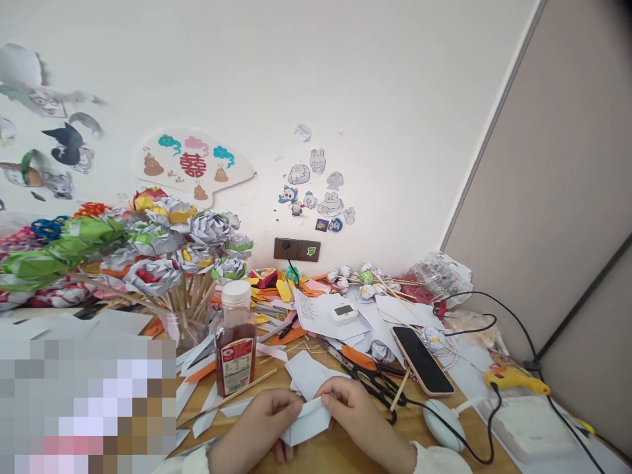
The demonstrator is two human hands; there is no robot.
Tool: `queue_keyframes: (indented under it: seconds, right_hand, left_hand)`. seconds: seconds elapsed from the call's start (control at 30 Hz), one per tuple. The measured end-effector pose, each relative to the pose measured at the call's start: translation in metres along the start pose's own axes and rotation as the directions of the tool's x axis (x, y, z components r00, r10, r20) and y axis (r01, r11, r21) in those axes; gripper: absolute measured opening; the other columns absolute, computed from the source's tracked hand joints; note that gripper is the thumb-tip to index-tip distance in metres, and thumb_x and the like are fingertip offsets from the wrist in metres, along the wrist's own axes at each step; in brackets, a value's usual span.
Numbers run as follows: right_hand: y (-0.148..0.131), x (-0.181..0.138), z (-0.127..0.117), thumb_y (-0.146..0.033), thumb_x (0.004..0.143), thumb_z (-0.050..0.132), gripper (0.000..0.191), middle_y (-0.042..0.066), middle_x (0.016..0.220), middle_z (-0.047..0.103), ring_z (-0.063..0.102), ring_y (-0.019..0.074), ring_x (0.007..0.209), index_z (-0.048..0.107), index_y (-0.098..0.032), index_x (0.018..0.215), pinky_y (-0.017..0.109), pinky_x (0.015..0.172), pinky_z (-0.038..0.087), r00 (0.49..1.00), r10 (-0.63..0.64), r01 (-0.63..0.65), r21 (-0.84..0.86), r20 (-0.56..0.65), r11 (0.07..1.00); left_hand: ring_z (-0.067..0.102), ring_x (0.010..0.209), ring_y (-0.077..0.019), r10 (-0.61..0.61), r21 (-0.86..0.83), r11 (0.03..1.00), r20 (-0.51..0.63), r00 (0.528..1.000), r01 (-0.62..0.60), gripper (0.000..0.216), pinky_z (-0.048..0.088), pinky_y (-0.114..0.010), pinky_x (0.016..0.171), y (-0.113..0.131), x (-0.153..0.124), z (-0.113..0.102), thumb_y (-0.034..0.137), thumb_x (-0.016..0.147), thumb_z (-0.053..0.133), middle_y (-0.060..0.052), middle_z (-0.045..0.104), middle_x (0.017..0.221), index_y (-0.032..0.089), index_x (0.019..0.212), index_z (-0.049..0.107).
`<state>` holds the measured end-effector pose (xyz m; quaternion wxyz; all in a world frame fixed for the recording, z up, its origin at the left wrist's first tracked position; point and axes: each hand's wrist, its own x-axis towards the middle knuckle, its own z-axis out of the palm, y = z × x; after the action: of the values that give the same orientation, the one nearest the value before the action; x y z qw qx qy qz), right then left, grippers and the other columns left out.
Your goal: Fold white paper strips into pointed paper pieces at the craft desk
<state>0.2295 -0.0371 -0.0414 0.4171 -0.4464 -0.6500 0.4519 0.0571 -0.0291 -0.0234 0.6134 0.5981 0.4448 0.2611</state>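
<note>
Jar (191, 331) holds paper flowers (162, 245); left hand (261, 422) pinches folded paper (310, 422) near bottle (236, 349).

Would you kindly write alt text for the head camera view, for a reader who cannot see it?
The left hand and right hand pinch a folded white paper on a cluttered wooden table. A red-filled bottle stands left of them, scissors and a phone lie to the right, and paper flowers on sticks stand behind.

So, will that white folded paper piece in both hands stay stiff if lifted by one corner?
Probably only partly: the white folded paper piece looks thin, though its layered folds should stiffen it. Likely very light, sliding easily on the wooden table.
</note>
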Motion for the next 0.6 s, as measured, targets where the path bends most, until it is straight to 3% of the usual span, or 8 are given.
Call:
queue_keyframes:
  seconds: [0.6]
  right_hand:
    - [0.0053,0.0029,-0.0017,-0.021,0.073,0.053,0.011,-0.002,0.060,0.048,0.043,0.0109,0.054,0.060,-0.013,0.072,0.020,0.050,0.032,0.999,-0.021,0.016,-0.133,-0.034,0.991]
  left_hand:
    - [0.048,0.035,-0.0097,-0.003,0.062,0.998,-0.016,1.000,0.004,0.052,0.034,-0.020,0.036,-0.0051,0.0039,-0.0004,0.066,0.050,0.054,0.005,0.050,0.039,0.015,0.061,0.052]
